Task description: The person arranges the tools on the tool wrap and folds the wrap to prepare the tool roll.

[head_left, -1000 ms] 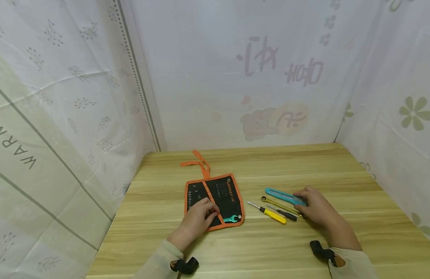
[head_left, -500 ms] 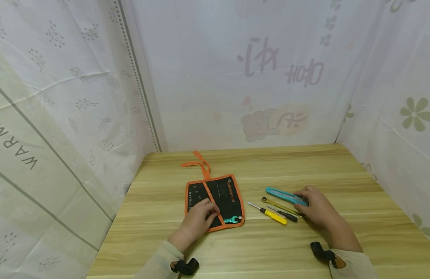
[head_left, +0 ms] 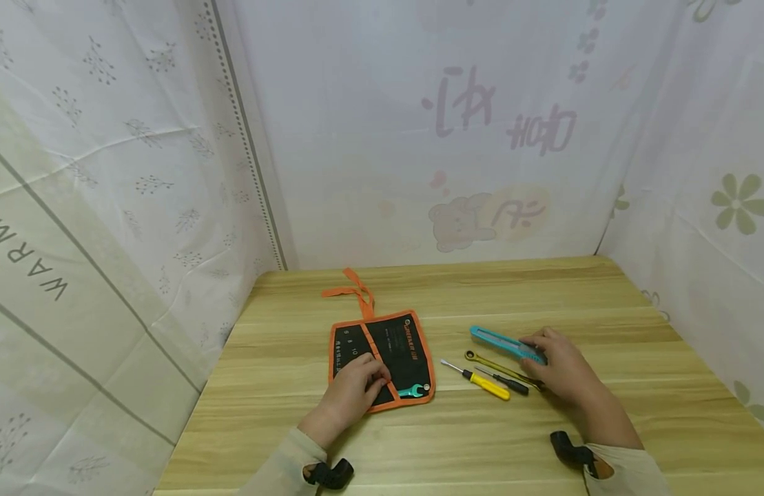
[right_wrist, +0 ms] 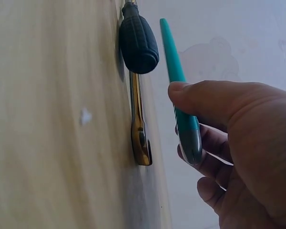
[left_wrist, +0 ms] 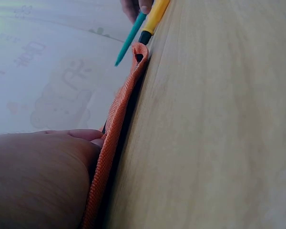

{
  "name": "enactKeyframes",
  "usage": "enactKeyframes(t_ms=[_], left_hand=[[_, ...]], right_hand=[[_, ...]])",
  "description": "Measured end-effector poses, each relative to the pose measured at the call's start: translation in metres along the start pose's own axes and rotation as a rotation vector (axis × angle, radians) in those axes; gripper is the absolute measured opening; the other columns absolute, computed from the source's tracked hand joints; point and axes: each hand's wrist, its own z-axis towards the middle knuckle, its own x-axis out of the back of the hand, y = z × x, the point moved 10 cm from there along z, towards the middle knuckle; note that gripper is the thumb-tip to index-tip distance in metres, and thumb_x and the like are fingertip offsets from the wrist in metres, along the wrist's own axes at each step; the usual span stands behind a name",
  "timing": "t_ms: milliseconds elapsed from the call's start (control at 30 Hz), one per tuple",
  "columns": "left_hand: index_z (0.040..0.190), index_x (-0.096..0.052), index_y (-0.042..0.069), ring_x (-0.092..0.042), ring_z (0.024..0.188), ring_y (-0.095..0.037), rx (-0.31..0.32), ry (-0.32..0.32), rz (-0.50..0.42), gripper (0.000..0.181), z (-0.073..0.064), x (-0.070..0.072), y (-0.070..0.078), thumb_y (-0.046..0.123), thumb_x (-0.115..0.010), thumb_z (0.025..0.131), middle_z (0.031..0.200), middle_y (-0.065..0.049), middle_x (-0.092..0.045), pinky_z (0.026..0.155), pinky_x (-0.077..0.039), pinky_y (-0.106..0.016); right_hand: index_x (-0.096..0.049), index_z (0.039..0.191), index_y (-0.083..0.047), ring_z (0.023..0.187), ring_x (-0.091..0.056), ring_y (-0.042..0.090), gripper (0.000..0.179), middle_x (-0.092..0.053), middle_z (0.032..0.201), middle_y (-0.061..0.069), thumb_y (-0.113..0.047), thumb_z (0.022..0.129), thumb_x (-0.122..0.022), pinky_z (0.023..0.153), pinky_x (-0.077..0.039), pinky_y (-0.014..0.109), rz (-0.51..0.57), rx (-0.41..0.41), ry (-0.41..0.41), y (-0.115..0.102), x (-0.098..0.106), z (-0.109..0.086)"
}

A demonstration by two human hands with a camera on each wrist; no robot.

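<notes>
My right hand (head_left: 564, 365) holds a teal utility knife (head_left: 502, 340) between thumb and fingers. In the right wrist view the knife (right_wrist: 176, 71) is raised off the table. My left hand (head_left: 350, 389) lies over a black tool pouch (head_left: 394, 344) with orange trim, its curled fingertips pinching the orange pocket edge. A green open-end wrench (head_left: 411, 390) shows its head from the pouch's near right corner. Between the hands lie a yellow-handled screwdriver (head_left: 490, 386), a small black-handled screwdriver (head_left: 512, 383) and a gold ratchet wrench (head_left: 496, 362).
Orange ties (head_left: 359, 293) stretch from the pouch's far edge across the wooden table (head_left: 444, 448). Printed cloth (head_left: 357, 138) hangs behind the table and along both sides. A small white speck (right_wrist: 86, 116) is on the wood in the right wrist view.
The utility knife's far end has swung slightly up and away from the ratchet wrench in my right hand. My left hand and the pouch have stayed still.
</notes>
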Motion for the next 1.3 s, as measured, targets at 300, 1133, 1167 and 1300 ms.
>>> enactKeyframes(t_ms=[300, 1133, 1167, 1300], left_hand=[[0.098, -0.071, 0.03, -0.049, 0.074, -0.001, 0.002, -0.001, 0.006, 0.012, 0.0, -0.001, 0.0, 0.019, -0.076, 0.1, 0.092, 0.016, -0.053, 0.067, -0.048, -0.023], [0.099, -0.07, 0.028, -0.055, 0.081, -0.001, -0.021, 0.026, 0.011, 0.01, 0.0, 0.001, 0.001, 0.019, -0.075, 0.1, 0.094, 0.015, -0.055, 0.072, -0.052, -0.024], [0.099, -0.07, 0.028, -0.055, 0.081, -0.001, -0.021, 0.026, 0.01, 0.01, 0.0, 0.0, 0.001, 0.019, -0.075, 0.1, 0.094, 0.015, -0.055, 0.072, -0.052, -0.024], [0.099, -0.07, 0.028, -0.055, 0.081, -0.001, -0.022, 0.026, 0.009, 0.011, 0.0, 0.001, 0.001, 0.018, -0.075, 0.1, 0.094, 0.016, -0.054, 0.072, -0.052, -0.023]], right_hand=[[-0.071, 0.132, -0.003, 0.092, -0.054, 0.019, 0.041, -0.063, 0.111, 0.004, -0.012, 0.093, -0.08, 0.077, -0.047, 0.04, -0.015, 0.029, 0.038, -0.008, 0.002, -0.001], [-0.072, 0.131, -0.006, 0.092, -0.055, 0.017, 0.04, -0.063, 0.114, 0.001, -0.012, 0.093, -0.082, 0.078, -0.049, 0.04, 0.006, 0.061, 0.035, -0.022, -0.005, 0.003], [-0.072, 0.131, -0.006, 0.092, -0.055, 0.017, 0.04, -0.063, 0.114, 0.001, -0.012, 0.093, -0.082, 0.078, -0.05, 0.04, 0.007, 0.063, 0.036, -0.023, -0.005, 0.004], [-0.073, 0.13, -0.006, 0.092, -0.055, 0.017, 0.039, -0.063, 0.113, 0.001, -0.012, 0.093, -0.082, 0.078, -0.05, 0.04, 0.004, 0.07, 0.036, -0.026, -0.006, 0.005]])
